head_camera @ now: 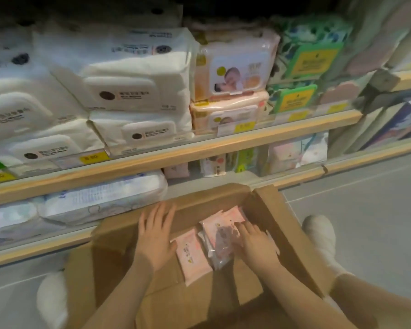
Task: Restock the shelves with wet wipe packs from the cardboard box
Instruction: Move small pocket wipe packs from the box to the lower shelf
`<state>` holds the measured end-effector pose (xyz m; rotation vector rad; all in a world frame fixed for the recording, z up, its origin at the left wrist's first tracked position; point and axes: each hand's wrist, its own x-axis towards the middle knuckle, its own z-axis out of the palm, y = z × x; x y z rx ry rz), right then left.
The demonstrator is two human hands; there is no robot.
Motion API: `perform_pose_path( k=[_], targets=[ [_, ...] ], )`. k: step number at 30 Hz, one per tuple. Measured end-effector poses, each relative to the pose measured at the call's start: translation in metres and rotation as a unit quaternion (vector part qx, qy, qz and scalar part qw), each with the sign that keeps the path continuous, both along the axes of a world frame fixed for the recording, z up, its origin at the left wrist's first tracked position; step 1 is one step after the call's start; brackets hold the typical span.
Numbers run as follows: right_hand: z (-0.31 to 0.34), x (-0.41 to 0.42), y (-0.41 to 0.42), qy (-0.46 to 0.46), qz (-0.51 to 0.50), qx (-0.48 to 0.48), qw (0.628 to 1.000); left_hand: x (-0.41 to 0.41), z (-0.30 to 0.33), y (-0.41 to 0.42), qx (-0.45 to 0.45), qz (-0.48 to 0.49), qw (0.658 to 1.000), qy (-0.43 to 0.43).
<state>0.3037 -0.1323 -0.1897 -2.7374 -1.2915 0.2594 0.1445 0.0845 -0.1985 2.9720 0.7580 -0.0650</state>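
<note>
An open cardboard box (282,224) stands on the floor in front of the shelves. Inside lie small pink wet wipe packs: one flat pack (192,257) at the left, and a bundle of packs in clear plastic wrap (220,236) at the right. My left hand (156,236) rests flat with spread fingers on the box's inner wall, beside the flat pack. My right hand (252,241) lies on the wrapped bundle, fingers curled onto the plastic. The lower shelf (176,184) holds a few small pink packs (176,170) at the back.
Large white wipe packs (128,91) fill the upper shelf, with pink baby packs (233,74) and green packs (311,60) to the right. Bulky white packs (100,198) sit on the lower shelf at left. My white shoes (318,233) flank the box on grey floor.
</note>
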Motion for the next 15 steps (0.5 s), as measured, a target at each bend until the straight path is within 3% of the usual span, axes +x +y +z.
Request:
perform_pose_path(
  k=[7, 15],
  targets=[
    [-0.054, -0.004, 0.026, 0.076, -0.079, -0.036, 0.993, 0.0, -0.022, 0.006, 0.019, -0.006, 0.998, -0.058],
    [-0.079, -0.003, 0.042, 0.157, -0.157, 0.005, 0.975, 0.001, -0.029, 0.007, 0.032, -0.002, 0.998, -0.063]
  ],
)
